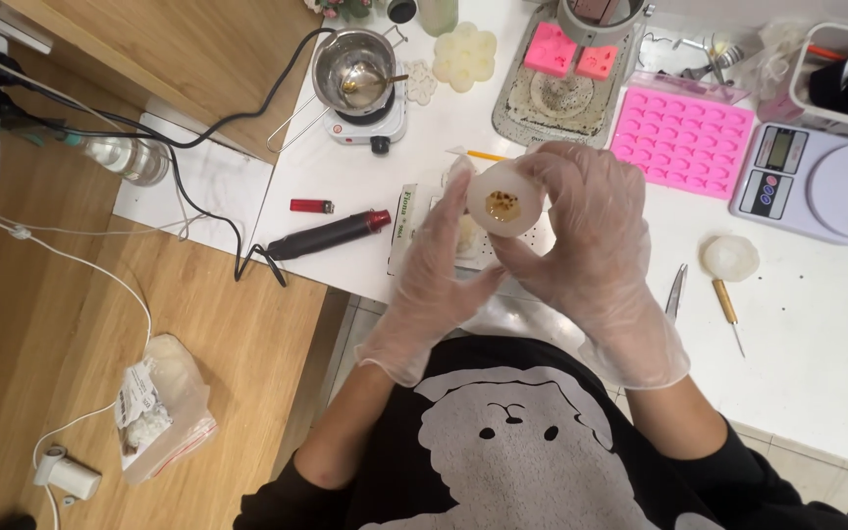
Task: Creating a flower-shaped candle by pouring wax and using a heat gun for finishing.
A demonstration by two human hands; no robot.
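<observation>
Both my hands wear clear plastic gloves and together hold a small round white silicone mould (504,199) with an amber-brown patch in its middle, raised above the white table (817,344). My left hand (441,270) cups the mould from the left and below. From the right and above, my right hand (596,245) wraps its fingers over the rim. Under my hands lies a white sheet or tray, mostly hidden.
A pink silicone mould tray (681,139) and a digital scale (812,182) lie at right. A steel pot (353,67) sits on a small hot plate. A heat tool (331,234), red lighter (311,206), awl (727,306), blade (675,291) and white disc (730,257) lie nearby.
</observation>
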